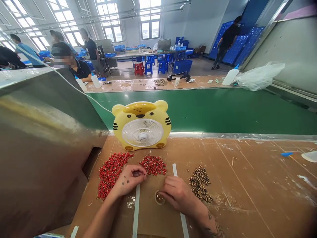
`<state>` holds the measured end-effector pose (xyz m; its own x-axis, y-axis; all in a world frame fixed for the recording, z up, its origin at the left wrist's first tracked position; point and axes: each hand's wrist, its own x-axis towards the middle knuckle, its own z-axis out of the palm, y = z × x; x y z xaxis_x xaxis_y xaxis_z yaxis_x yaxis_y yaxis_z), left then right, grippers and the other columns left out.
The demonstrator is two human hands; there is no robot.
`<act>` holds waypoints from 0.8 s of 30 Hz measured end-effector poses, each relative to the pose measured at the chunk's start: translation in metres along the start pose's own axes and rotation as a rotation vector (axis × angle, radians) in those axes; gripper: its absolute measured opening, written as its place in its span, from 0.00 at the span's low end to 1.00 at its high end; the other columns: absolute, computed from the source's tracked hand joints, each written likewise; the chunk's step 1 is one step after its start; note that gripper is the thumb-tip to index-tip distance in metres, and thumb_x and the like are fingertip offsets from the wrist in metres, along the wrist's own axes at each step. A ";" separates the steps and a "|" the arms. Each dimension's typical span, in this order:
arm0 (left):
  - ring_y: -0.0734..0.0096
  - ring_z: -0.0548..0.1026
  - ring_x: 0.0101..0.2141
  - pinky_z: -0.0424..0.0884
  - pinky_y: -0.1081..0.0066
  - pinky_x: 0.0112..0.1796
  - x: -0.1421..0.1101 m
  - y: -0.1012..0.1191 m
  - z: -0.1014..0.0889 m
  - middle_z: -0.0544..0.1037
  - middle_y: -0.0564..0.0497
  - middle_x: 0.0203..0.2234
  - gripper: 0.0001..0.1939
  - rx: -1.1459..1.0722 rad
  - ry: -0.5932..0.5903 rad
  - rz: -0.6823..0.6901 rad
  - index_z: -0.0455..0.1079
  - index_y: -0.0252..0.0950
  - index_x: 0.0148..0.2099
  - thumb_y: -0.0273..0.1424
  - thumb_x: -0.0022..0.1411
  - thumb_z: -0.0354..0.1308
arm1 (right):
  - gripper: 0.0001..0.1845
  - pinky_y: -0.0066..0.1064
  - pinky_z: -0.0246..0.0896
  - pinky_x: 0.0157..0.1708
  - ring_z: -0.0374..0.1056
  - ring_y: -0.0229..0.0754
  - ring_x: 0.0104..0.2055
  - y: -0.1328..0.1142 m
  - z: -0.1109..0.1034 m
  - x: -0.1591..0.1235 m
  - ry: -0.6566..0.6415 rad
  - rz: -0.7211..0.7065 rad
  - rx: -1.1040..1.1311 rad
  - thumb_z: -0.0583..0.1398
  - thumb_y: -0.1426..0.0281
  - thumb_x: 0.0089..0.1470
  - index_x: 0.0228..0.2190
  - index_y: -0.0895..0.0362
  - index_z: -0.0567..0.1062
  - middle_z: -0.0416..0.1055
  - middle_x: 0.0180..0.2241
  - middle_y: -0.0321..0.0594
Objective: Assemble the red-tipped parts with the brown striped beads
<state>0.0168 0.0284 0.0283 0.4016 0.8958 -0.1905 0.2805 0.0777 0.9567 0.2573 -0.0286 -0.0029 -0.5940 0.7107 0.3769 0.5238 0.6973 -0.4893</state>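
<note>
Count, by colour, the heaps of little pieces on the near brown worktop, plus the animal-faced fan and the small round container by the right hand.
Red heaps: 2
Black-and-gold heap: 1
Yellow fan: 1
Small round container: 1
Total: 5

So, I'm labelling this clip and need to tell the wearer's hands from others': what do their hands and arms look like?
Both are bare, with no gloves or sleeves showing. The left hand has small dark markings on its back, perhaps tattoos. The right hand looks unmarked, but darker patterning shows on the right forearm.
</note>
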 end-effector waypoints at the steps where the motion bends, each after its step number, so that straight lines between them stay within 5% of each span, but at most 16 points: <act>1: 0.73 0.71 0.26 0.63 0.76 0.30 0.001 -0.004 0.005 0.77 0.51 0.25 0.04 -0.095 0.003 -0.019 0.76 0.32 0.31 0.28 0.52 0.63 | 0.14 0.31 0.51 0.32 0.61 0.40 0.30 0.001 0.000 0.000 -0.006 0.003 -0.001 0.55 0.69 0.65 0.27 0.57 0.73 0.68 0.26 0.38; 8: 0.78 0.68 0.19 0.63 0.78 0.22 0.006 -0.023 0.020 0.76 0.52 0.19 0.10 -0.521 -0.028 -0.129 0.74 0.31 0.27 0.30 0.45 0.71 | 0.20 0.31 0.51 0.29 0.59 0.40 0.28 0.002 -0.004 0.003 0.001 0.001 0.016 0.52 0.67 0.68 0.25 0.58 0.73 0.66 0.24 0.38; 24: 0.78 0.73 0.21 0.67 0.78 0.25 0.000 -0.027 0.027 0.82 0.45 0.23 0.11 -0.785 -0.155 -0.207 0.81 0.29 0.28 0.29 0.40 0.75 | 0.17 0.30 0.51 0.28 0.60 0.39 0.27 0.000 -0.007 0.007 -0.067 -0.002 0.063 0.54 0.68 0.66 0.26 0.58 0.75 0.66 0.22 0.38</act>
<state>0.0326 0.0149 -0.0039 0.5402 0.7639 -0.3529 -0.3055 0.5688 0.7637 0.2570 -0.0230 0.0057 -0.6353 0.7002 0.3257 0.4843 0.6897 -0.5383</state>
